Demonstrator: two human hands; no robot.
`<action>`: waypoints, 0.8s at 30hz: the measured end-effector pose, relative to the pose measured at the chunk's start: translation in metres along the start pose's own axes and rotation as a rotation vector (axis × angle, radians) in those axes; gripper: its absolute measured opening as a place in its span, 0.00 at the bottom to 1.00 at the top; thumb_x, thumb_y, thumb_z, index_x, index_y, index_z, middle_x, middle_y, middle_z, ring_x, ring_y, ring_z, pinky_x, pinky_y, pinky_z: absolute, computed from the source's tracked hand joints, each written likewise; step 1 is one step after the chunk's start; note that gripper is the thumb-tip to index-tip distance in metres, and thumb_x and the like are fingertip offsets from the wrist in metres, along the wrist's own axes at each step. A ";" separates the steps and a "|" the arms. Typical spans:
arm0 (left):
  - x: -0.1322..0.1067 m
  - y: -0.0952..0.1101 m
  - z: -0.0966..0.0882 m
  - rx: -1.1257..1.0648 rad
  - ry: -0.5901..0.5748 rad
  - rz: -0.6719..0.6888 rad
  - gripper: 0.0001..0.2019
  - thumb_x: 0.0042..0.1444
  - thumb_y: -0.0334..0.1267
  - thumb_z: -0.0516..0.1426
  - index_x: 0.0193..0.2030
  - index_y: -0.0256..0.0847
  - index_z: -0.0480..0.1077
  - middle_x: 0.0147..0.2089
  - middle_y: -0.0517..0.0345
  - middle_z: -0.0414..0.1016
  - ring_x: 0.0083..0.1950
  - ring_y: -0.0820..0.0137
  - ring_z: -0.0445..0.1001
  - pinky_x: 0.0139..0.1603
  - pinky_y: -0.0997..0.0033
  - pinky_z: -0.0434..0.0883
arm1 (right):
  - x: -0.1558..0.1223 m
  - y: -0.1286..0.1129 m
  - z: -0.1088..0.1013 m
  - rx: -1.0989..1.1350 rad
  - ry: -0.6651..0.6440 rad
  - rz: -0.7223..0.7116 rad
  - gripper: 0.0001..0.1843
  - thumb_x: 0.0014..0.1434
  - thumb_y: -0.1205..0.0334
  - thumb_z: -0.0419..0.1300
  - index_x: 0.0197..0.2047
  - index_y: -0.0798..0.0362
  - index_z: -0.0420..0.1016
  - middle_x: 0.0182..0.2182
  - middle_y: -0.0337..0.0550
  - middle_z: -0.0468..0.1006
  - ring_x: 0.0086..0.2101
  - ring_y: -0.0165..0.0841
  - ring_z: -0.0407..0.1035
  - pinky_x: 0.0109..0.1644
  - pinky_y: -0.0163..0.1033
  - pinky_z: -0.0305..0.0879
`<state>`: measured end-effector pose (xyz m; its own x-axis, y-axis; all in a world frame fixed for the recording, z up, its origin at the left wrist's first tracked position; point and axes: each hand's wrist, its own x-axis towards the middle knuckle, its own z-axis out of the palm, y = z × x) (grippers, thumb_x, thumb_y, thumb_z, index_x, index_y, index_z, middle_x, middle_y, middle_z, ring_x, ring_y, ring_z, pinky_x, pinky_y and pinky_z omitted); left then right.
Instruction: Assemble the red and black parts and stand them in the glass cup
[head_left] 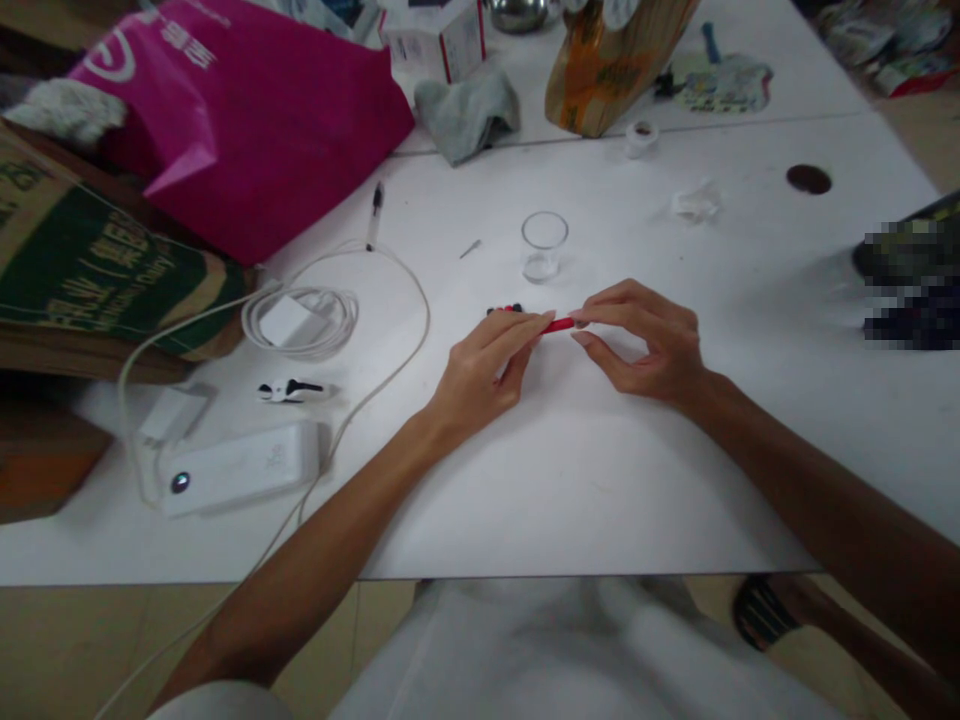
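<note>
From my remote seat, watching through the head camera, I found the slim red rod between the two hands, in the middle of the white tabletop and well in from its front edge. The left hand had it pinched between thumb and forefinger; the right hand met its other end with a forefinger, the thumb just below at a narrow spread — I could not tell whether that thumb touched. I judged the step in hand to be fine two-handed work at the rod's right end, and the next move to call for a steady left pinch and a careful, light closing of the right fingertips. Just beyond the left hand lay a small cluster of red and black pieces, partly hidden by its fingers. Farther toward the back edge stood a clear, round glass cup, with a thin grey sliver to its left. Toward the tabletop's front left corner I noted a white, rounded power bank — near it, white-and-black clippers and a looped pale cable.
</note>
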<state>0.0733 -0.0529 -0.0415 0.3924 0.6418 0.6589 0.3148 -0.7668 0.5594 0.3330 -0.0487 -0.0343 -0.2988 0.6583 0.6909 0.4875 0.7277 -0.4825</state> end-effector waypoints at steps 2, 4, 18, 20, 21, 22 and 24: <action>0.000 -0.001 0.001 0.006 -0.008 0.008 0.19 0.81 0.33 0.57 0.72 0.48 0.79 0.60 0.47 0.88 0.60 0.64 0.87 0.65 0.56 0.85 | 0.000 0.001 0.000 0.010 0.000 0.014 0.14 0.66 0.59 0.74 0.54 0.35 0.89 0.45 0.43 0.91 0.42 0.46 0.85 0.48 0.56 0.87; 0.000 -0.001 0.001 0.002 -0.014 0.016 0.20 0.81 0.32 0.58 0.73 0.49 0.78 0.60 0.48 0.88 0.60 0.63 0.87 0.64 0.56 0.85 | 0.000 0.001 0.000 0.019 -0.006 0.038 0.11 0.67 0.58 0.74 0.52 0.35 0.89 0.44 0.42 0.90 0.41 0.46 0.85 0.48 0.57 0.86; -0.001 -0.002 -0.003 0.007 -0.088 -0.023 0.19 0.84 0.37 0.54 0.73 0.47 0.78 0.62 0.45 0.86 0.62 0.61 0.85 0.67 0.53 0.83 | 0.001 0.001 0.000 0.000 -0.026 0.053 0.06 0.69 0.53 0.74 0.49 0.38 0.87 0.42 0.43 0.90 0.40 0.45 0.84 0.46 0.55 0.85; -0.001 -0.003 -0.003 0.016 -0.085 -0.004 0.18 0.84 0.37 0.54 0.73 0.47 0.78 0.62 0.45 0.86 0.62 0.62 0.85 0.67 0.55 0.83 | 0.001 0.001 0.000 -0.006 -0.028 0.022 0.06 0.70 0.55 0.73 0.50 0.38 0.87 0.42 0.42 0.90 0.40 0.43 0.84 0.45 0.54 0.84; 0.000 -0.003 -0.003 0.015 -0.077 0.016 0.19 0.83 0.35 0.55 0.73 0.46 0.78 0.62 0.45 0.86 0.62 0.63 0.85 0.67 0.55 0.83 | 0.001 0.002 -0.001 -0.013 -0.030 0.011 0.06 0.71 0.56 0.73 0.50 0.38 0.87 0.42 0.42 0.90 0.40 0.43 0.84 0.45 0.53 0.84; 0.000 -0.004 -0.002 0.012 -0.068 0.041 0.19 0.83 0.34 0.55 0.73 0.45 0.77 0.62 0.46 0.86 0.62 0.63 0.85 0.67 0.56 0.83 | 0.001 0.002 -0.001 -0.020 -0.032 -0.001 0.06 0.71 0.57 0.73 0.51 0.39 0.87 0.42 0.42 0.90 0.40 0.42 0.84 0.45 0.52 0.84; 0.000 -0.006 -0.001 0.006 -0.053 0.088 0.19 0.82 0.31 0.55 0.74 0.44 0.76 0.61 0.46 0.86 0.61 0.64 0.85 0.68 0.57 0.82 | 0.001 0.003 0.000 -0.027 -0.026 -0.039 0.06 0.71 0.58 0.73 0.51 0.41 0.87 0.42 0.42 0.90 0.39 0.41 0.84 0.44 0.50 0.84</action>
<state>0.0702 -0.0483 -0.0440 0.4640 0.5708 0.6775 0.2827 -0.8202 0.4974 0.3343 -0.0458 -0.0345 -0.3387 0.6346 0.6946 0.4967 0.7476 -0.4408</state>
